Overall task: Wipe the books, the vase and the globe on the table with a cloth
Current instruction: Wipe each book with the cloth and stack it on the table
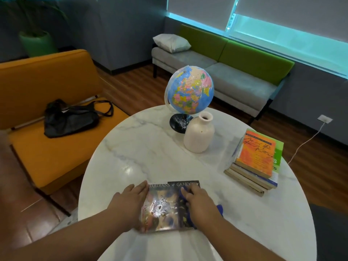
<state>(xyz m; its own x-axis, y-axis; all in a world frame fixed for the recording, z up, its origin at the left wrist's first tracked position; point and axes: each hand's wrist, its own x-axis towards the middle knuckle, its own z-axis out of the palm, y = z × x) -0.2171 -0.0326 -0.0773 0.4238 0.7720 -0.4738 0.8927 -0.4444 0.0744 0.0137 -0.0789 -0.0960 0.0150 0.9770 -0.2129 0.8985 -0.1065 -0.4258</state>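
A "Guardians of Ga'Hoole" paperback lay flat at the near edge of the round marble table. The left hand rested on the book's left edge, fingers straight and together. The right hand pressed a blue cloth onto the cover's right side, its fingers loosely extended over the cloth. To the right sat a stack of books, an orange one on top. Farther back stood a cream vase, just in front of the globe. Beyond the table, a black bag lay on an orange sofa.
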